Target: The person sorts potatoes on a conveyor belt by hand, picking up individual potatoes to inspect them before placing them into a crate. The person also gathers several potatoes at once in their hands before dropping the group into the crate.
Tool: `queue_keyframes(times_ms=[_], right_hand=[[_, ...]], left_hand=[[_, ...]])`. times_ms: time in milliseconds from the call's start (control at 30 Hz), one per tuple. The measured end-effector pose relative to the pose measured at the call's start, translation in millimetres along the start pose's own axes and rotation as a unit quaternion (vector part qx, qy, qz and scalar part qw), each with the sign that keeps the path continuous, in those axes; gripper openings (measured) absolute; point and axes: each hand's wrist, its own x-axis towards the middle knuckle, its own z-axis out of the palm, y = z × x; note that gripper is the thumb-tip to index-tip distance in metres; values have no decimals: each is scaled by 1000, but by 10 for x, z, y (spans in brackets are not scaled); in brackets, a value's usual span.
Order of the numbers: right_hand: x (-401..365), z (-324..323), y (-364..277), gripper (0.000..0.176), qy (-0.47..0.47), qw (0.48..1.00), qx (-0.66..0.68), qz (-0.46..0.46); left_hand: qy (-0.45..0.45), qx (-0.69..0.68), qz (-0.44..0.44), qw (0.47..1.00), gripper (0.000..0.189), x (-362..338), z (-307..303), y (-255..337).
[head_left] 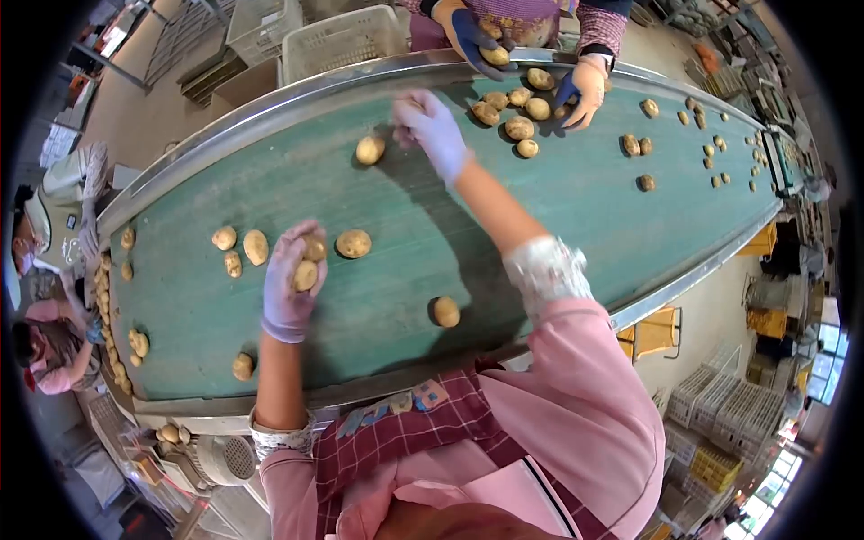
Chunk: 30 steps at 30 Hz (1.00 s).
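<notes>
Two potatoes [306, 275] rest in my gloved left hand [290, 270], its fingers curled round them just above the green conveyor belt [396, 234]. Beside that hand lies a larger potato [354, 243]. My right hand [430, 130], in a thin purple glove, is over the belt's far half with fingers curled in. Whether anything is inside them is hidden and slightly blurred. The closest potato [370, 150] to it sits on the belt to its left, apart from the fingers. Another single potato [445, 311] lies near my side of the belt.
Across the belt, a co-worker's gloved hands [583, 90] handle a cluster of potatoes [519, 128]. Several more potatoes [646, 145] lie to the right. A metal rim [261, 106] edges the belt. Other people [67, 337] are at the left end; plastic crates [342, 40] stand beyond.
</notes>
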Motion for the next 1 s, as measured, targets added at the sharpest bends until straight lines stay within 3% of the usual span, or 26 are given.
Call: queue_keyframes(times_ms=[33,67,133,167,200,233,267,333,400,433,500,533,600,667,733,800,867,900,933,1000], right_hand=[[-254,16,90,43,-26,989,146,18],[-576,49,202,44,-47,955,292,40],[-1305,355,0,45,-49,871,477,105],[-1568,428,115,47,36,968,232,-92],[-1681,422,240,49,121,950,-37,-284],[-1697,209,233,51,73,946,316,-19],[-1726,87,111,51,88,912,401,4],[-1853,-145,-100,51,118,815,564,55],[-1928,-403,-306,49,69,812,579,33],[-1952,-492,-409,50,55,810,584,17],[-1940,-641,-563,52,42,802,595,-8],[-1960,-687,-622,52,49,797,602,-17],[-1945,-850,-616,53,60,785,615,-35],[-1937,-1019,-544,53,63,783,618,-36],[-1927,-1156,-528,58,96,788,608,-22],[-1947,-1242,-554,62,109,798,592,-15],[-1957,-1355,-549,67,77,798,597,-27],[-1953,-1376,-561,68,58,793,606,-30],[-1949,-1405,-572,69,39,788,614,-33],[-1961,-1406,-636,69,37,793,608,-25]], left_hand=[[-4,236,193,953,40,111,200,-151],[90,445,367,812,40,223,400,-300],[137,291,259,911,37,315,1150,-399],[37,488,356,796,45,560,1120,-677],[57,633,384,670,46,451,1542,-597],[-27,621,388,681,47,462,1639,-636],[-72,635,370,674,46,496,1747,-640],[-121,526,365,759,42,750,1824,-728],[-83,470,241,845,41,1242,1921,-737],[-55,493,209,843,44,1547,1939,-741],[45,646,195,737,48,2204,2072,-921],[35,637,206,741,49,2584,2056,-1062],[-5,731,174,660,48,2994,2362,-1160],[-161,769,119,607,46,3133,2600,-1082],[-221,723,206,621,36,3331,2472,-1096],[-176,745,218,605,30,3122,2404,-1008],[-106,647,270,706,24,2845,2162,-1118],[-19,638,343,689,20,2663,2043,-1195],[35,667,396,630,20,2460,1975,-1253],[22,759,406,508,23,2043,1826,-1243]])
